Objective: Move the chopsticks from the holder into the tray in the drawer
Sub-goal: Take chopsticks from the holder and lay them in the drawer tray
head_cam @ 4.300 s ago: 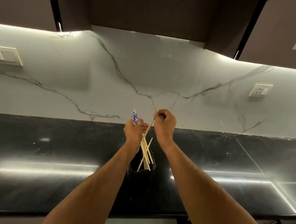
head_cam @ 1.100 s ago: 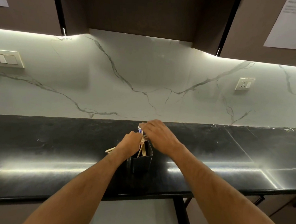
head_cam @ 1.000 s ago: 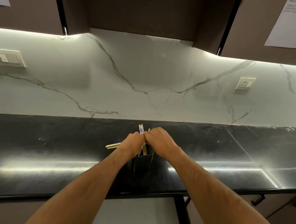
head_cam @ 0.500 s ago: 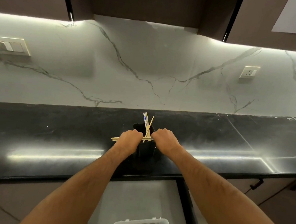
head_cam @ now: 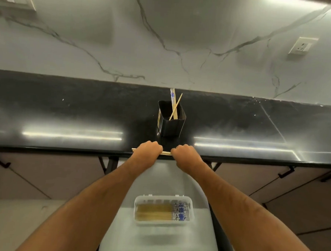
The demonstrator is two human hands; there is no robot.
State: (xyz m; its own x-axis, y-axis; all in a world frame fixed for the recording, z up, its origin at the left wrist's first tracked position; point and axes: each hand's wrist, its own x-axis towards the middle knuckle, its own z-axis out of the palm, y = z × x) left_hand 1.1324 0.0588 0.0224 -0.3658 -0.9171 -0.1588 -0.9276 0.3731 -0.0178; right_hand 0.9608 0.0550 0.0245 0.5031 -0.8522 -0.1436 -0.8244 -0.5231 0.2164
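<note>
Currently both hands are curled around one bundle of pale wooden chopsticks (head_cam: 166, 153) held level over the front edge of the black stone countertop (head_cam: 65, 107). Long axis runs left to right, parallel to the counter edge; one end sticks out past the left hand (head_cam: 147, 151), and a short stretch shows between it and the right hand (head_cam: 183, 154). Hands close together, not touching. Behind them stands the black square holder (head_cam: 171, 125), upright, with a few chopsticks left inside (head_cam: 174, 106), leaning and pointing up toward the white marble wall (head_cam: 166, 38). Below, in the open drawer (head_cam: 153, 245), the clear plastic tray (head_cam: 142, 201) holds chopsticks lying left to right, blue-patterned ends to the right.
</note>
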